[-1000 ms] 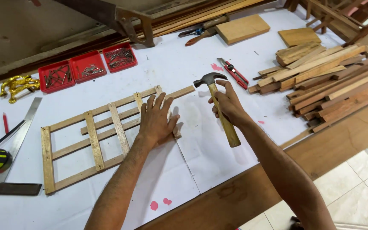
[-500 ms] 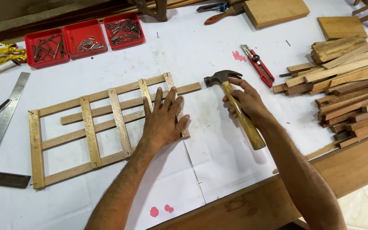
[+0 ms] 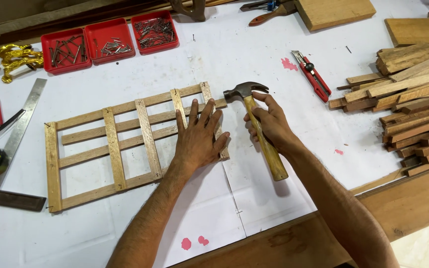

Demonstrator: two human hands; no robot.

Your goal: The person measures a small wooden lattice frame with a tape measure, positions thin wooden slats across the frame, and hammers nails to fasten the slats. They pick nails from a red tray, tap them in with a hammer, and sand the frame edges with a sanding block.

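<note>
I see the bench [image 3: 284,164], papered white, with the wooden lattice frame [image 3: 125,144] lying flat on it as my landmark. Well to the frame's right sits a pile of wood strips [image 3: 408,104]. Beyond the frame's far edge stand three red trays of nails [image 3: 109,37]. My left hand [image 3: 199,136] lies open, palm down, fingers spread on the frame's right end. My right hand [image 3: 269,121] is closed round the wooden handle of a claw hammer [image 3: 259,126], just right of the frame, its head at the frame's far right corner. A red utility knife [image 3: 314,74] lies farther right
</note>
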